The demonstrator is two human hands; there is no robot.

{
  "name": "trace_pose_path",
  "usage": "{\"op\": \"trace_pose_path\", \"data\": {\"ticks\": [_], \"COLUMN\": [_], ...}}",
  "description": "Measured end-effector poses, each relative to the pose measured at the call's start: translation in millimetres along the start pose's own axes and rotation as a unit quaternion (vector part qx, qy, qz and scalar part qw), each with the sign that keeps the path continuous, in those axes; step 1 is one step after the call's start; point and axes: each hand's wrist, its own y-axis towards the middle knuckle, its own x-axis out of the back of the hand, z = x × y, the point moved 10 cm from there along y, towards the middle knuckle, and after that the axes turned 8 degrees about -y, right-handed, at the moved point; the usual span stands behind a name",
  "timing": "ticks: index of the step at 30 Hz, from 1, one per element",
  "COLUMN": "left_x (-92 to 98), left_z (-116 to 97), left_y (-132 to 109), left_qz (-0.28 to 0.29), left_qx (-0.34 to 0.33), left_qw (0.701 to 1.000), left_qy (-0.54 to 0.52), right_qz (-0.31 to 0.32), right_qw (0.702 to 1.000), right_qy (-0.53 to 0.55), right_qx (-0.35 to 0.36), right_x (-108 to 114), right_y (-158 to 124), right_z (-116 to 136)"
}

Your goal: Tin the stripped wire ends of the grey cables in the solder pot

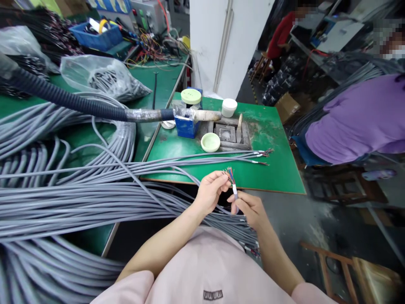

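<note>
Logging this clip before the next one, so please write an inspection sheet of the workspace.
Surface: green table, darkly stained toward its far right.
Things in hand: grey cable with white band, coloured wires exposed.
Clutter: blue box, white tub, pale green dish.
Hands: left hand fingers the wires; right hand grips the cable below the band.
Cables: large grey bundles at left, several ends on the table.
Surroundings: white pillar; person in purple at right.

Wiring workshop: bundled grey cables [79, 207], green workbench [272, 135].
</note>
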Motion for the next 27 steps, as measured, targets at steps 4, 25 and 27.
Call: {"op": "trace_pose_path", "data": {"ticks": [4, 25, 27], "left_x": [-0.6, -7.7, -2.1], "left_z": [-2, -11, -17], "left_y": [-1, -1, 0], "left_qz": [0.004, -0.017, -0.031], "left_qx": [-0.027, -0.136, -0.16], "left_qw": [0.999, 0.99, 0.986], "left_qy": [0.035, 0.025, 0.037], "right_qz": [-0.042, -0.26, -0.246], "right_qw": [0.994, 0.946, 0.944], "right_qy": [0.097, -0.129, -0.169], "right_qx": [-0.012, 0.144, 0.139], "right_x": [9, 46, 43], "right_y": [10, 21, 30], "right_z": [5, 52, 56]}}
